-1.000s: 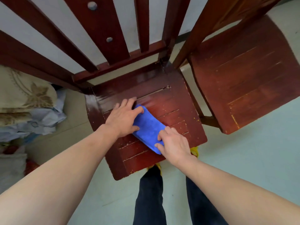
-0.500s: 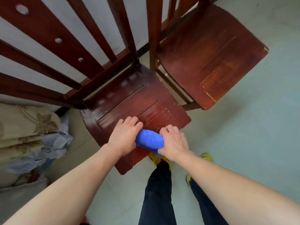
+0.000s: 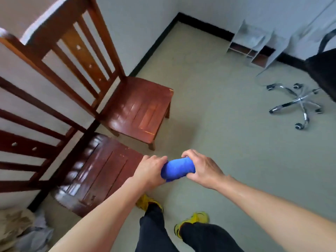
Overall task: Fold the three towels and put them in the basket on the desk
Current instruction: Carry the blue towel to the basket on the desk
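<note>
The left grip (image 3: 151,170) and right grip (image 3: 204,170) each curl round one end of the folded blue towel (image 3: 179,169), holding it above the floor (image 3: 227,142), just beside the near wooden chair (image 3: 101,171). A second wooden chair (image 3: 140,113) stands beyond it, and an office chair (image 3: 298,102) is well apart on the right.

The towel (image 3: 177,169) is bright blue. Both chairs, near (image 3: 101,171) and far (image 3: 140,110), are glossy red-brown wood on a pale grey-green floor (image 3: 227,124) edged by black skirting (image 3: 154,46). Trousers (image 3: 154,231) are dark navy, shoes (image 3: 194,219) yellow.
</note>
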{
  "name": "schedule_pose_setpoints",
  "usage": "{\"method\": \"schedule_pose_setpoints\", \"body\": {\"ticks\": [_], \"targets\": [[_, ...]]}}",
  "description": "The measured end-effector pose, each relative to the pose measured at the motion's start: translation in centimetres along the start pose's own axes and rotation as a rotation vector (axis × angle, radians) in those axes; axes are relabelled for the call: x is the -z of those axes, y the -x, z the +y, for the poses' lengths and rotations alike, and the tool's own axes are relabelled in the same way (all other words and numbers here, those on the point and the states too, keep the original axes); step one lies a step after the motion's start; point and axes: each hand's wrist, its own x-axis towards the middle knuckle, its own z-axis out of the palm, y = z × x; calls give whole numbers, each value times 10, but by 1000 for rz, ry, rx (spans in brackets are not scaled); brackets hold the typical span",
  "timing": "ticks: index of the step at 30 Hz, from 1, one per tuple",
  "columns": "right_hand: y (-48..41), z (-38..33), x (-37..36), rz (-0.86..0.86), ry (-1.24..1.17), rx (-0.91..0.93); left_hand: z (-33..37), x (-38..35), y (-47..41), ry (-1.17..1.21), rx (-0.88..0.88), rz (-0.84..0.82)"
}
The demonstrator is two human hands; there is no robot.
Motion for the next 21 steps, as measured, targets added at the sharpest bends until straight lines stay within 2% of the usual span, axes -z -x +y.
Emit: {"method": "schedule_pose_setpoints", "body": {"ticks": [3, 10, 16, 21], "targets": [[47, 37, 51, 112, -96, -154, 67, 25, -26, 43, 2, -48], [179, 152, 165, 319, -263, -426, 267, 76, -108, -38, -260, -229], [266, 228, 205, 486, -377, -590, 399, 90, -181, -192, -461, -324], [313, 298, 243, 625, -342, -715, 503, 91, -249, -264, -629, -337]]}}
